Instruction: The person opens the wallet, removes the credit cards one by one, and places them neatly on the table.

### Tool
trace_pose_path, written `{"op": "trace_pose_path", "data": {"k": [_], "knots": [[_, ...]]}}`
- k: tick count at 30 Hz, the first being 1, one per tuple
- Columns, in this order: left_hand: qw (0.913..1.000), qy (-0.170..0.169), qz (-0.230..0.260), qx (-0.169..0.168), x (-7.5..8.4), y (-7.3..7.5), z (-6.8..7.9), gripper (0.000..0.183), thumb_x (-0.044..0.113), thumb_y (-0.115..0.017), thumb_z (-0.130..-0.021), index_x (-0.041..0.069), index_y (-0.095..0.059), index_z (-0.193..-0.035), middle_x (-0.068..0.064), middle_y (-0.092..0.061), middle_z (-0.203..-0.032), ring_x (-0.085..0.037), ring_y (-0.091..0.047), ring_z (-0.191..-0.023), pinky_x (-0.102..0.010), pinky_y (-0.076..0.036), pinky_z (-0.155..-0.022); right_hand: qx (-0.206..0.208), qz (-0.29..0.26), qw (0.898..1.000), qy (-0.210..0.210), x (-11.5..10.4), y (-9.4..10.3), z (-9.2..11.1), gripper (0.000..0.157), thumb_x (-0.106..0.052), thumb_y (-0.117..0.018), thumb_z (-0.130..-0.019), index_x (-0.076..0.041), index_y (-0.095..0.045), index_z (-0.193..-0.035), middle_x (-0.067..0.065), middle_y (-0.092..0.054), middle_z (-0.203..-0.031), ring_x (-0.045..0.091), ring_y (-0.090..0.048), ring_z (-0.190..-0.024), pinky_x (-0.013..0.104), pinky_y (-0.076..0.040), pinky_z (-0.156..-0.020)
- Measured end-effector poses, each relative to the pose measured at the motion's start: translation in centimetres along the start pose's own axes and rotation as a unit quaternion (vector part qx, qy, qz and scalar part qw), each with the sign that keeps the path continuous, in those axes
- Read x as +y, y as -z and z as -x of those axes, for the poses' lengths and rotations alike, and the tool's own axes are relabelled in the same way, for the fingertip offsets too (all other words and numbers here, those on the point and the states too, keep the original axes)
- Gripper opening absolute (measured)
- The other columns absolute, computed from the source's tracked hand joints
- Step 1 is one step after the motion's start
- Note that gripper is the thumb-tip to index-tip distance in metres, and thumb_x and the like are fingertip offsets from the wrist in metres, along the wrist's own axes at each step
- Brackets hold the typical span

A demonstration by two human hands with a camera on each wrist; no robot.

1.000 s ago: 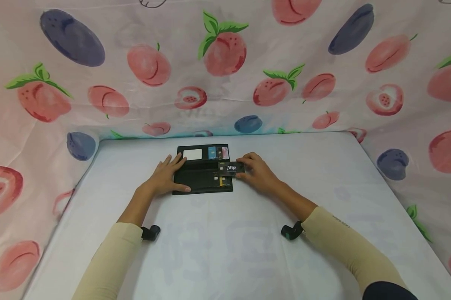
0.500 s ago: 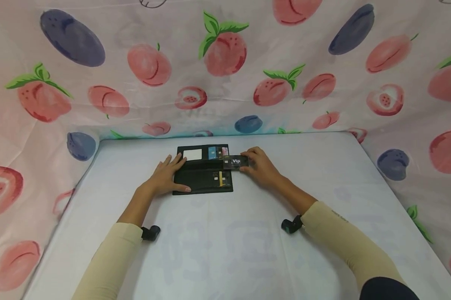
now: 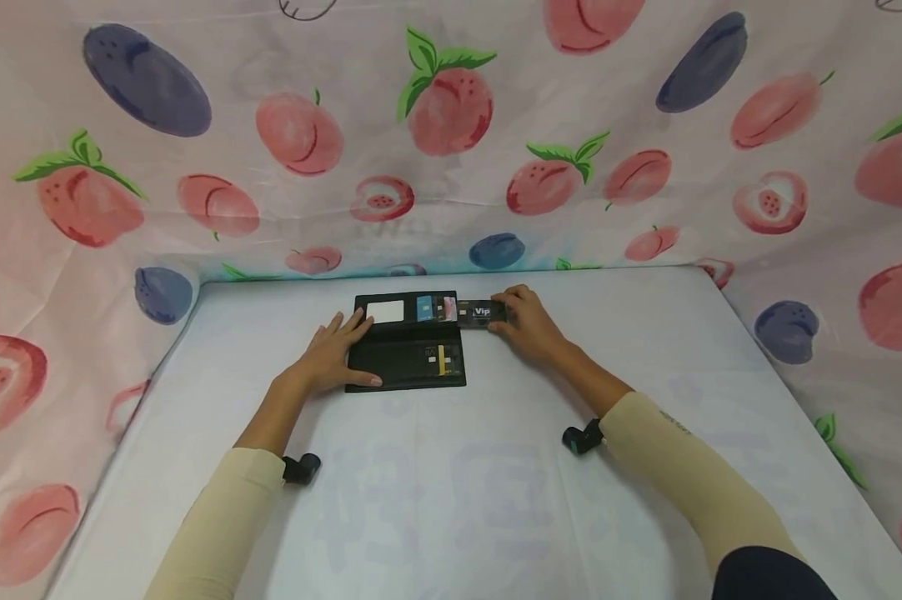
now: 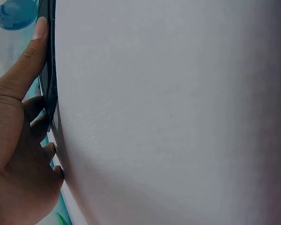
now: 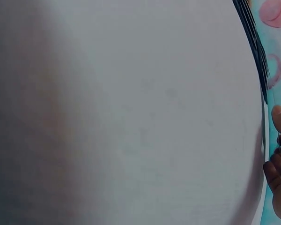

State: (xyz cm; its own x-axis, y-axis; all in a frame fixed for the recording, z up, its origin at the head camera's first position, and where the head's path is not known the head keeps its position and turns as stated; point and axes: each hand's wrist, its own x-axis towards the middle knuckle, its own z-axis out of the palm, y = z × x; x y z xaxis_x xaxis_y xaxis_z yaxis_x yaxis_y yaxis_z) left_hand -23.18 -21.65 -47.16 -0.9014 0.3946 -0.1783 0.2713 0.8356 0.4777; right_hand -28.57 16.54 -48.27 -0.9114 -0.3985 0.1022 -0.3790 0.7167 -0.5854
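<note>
A black wallet (image 3: 391,360) lies unfolded near the back of the white table. Its upper half has a white panel and several cards, a blue one (image 3: 424,308) among them; dark cards with a yellow stripe (image 3: 442,360) sit in the lower half. My left hand (image 3: 331,354) rests on the wallet's left side with fingers spread, the thumb along the lower edge. My right hand (image 3: 529,327) pinches a black card marked "Vip" (image 3: 481,312) by its right end. The card's left end is right at the right edge of the wallet's upper half.
The white table (image 3: 451,492) ends at the back against a curtain (image 3: 436,200) printed with peaches and plums. A black wrist camera (image 3: 303,468) sits by the left sleeve and another camera (image 3: 582,437) by the right.
My right hand has moved the Vip card up and to the right, from over the wallet's middle to beside its upper half. The left hand and the wallet have stayed put.
</note>
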Motion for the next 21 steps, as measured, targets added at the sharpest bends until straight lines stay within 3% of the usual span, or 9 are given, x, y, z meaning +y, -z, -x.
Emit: {"op": "trace_pose_path", "data": {"k": [21], "knots": [[1.0000, -0.002, 0.005, -0.002, -0.2, 0.0, 0.0, 0.116, 0.048, -0.090, -0.082, 0.005, -0.024, -0.167, -0.018, -0.007, -0.175, -0.048, 0.003, -0.158, -0.063, 0.002, -0.125, 0.004, 0.031, 0.999, -0.028, 0.9, 0.0, -1.5, 0.055, -0.022, -0.073, -0.102, 0.003, -0.055, -0.149, 0.026, -0.046, -0.147, 0.041, -0.041, -0.140, 0.050, -0.040, -0.114]]}}
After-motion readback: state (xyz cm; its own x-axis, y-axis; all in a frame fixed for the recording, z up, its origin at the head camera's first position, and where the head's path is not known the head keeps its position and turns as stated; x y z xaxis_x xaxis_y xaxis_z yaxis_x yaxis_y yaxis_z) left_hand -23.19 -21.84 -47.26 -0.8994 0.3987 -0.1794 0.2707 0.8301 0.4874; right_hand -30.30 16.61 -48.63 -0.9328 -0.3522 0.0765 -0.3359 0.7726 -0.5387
